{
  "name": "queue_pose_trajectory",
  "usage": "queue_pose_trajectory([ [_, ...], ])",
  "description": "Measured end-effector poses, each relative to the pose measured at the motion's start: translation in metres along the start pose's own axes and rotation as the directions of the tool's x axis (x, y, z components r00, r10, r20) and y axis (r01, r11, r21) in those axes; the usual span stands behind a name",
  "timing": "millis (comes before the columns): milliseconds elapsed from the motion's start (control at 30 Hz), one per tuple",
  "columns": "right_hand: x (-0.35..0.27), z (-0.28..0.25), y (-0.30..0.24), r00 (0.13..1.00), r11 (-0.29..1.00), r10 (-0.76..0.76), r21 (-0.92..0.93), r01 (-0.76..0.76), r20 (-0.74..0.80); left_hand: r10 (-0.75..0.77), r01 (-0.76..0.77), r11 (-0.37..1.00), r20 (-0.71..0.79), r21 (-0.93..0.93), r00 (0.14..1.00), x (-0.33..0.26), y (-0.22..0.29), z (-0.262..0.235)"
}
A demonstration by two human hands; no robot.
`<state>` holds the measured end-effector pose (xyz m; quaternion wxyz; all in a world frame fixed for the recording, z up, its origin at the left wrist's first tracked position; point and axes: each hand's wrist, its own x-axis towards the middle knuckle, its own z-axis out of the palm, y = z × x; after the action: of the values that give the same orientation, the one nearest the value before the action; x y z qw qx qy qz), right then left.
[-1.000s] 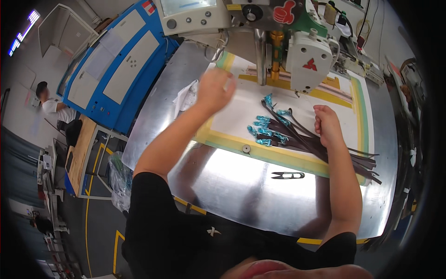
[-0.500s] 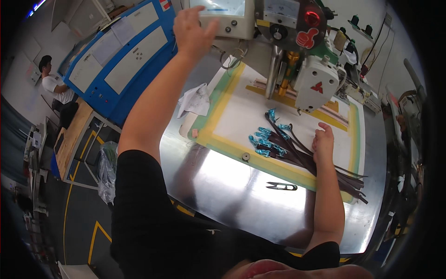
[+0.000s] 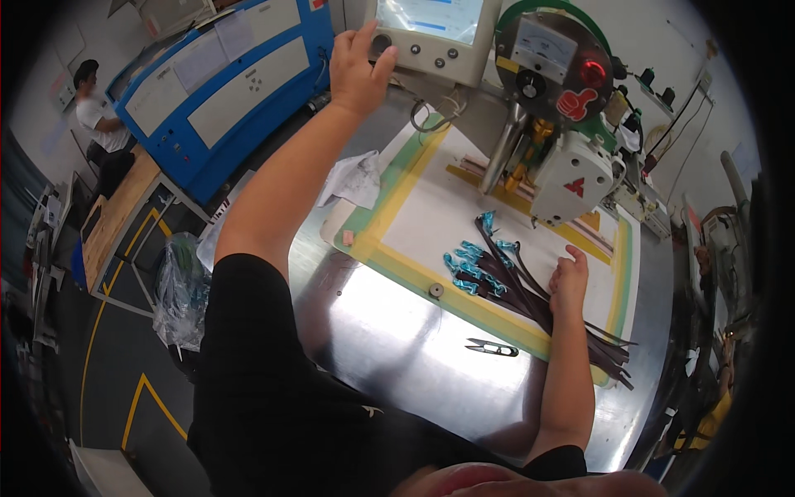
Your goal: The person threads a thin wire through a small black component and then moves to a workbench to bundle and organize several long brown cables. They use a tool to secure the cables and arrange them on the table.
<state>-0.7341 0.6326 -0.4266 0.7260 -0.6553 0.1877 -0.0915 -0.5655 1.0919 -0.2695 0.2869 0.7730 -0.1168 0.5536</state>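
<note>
My left hand (image 3: 360, 73) is raised at the left edge of the control panel (image 3: 435, 54), its fingers apart around the panel's lower left corner by a dark knob. The screen (image 3: 431, 18) above is lit. My right hand (image 3: 569, 284) hovers over or rests on the white work sheet (image 3: 422, 199), index finger stretched, the others loosely bent, with nothing visible in it. Beside and under that wrist lies a bundle of dark brown straps (image 3: 526, 290). Their far ends carry shiny pieces in blue wrapping (image 3: 470, 263). The sewing machine head (image 3: 571, 178) stands just beyond the straps.
Thread snips (image 3: 492, 347) and a small metal bobbin (image 3: 436, 290) lie near the front of the metal table (image 3: 397, 331). A crumpled white cloth (image 3: 354, 180) sits at left. Behind are a blue and white machine (image 3: 224, 99) and a seated person (image 3: 103, 124).
My left hand has drawn from in front of the screen to the panel's lower left corner. The whole view has shifted slightly. My right hand and the straps stay about where they were.
</note>
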Motion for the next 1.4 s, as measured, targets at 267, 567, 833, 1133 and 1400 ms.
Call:
queue_pose_trajectory([
  [267,0.001,0.001,0.001,0.999,0.999,-0.042,-0.018,0.042,0.014,-0.005,-0.002,0.997,0.084,0.080,0.996,0.006,0.002,-0.008],
  [567,0.006,-0.008,0.009,0.990,0.988,-0.139,-0.071,0.138,-0.004,0.075,-0.075,0.996,0.004,-0.049,0.997,-0.006,0.003,-0.010],
  [833,-0.031,-0.027,-0.013,0.936,0.783,-0.347,-0.535,0.318,0.048,0.385,-0.241,0.880,0.319,-0.410,0.866,-0.117,0.124,-0.037],
  [1133,-0.119,-0.156,-0.041,0.799,0.490,-0.596,-0.825,0.281,-0.081,0.490,0.023,0.800,0.675,-0.600,0.552,-0.193,0.222,0.038],
  [1400,-0.256,-0.310,-0.054,0.588,0.391,-0.726,-0.917,-0.075,-0.357,0.544,0.018,0.742,0.617,-0.670,0.568,-0.220,0.314,0.091],
])
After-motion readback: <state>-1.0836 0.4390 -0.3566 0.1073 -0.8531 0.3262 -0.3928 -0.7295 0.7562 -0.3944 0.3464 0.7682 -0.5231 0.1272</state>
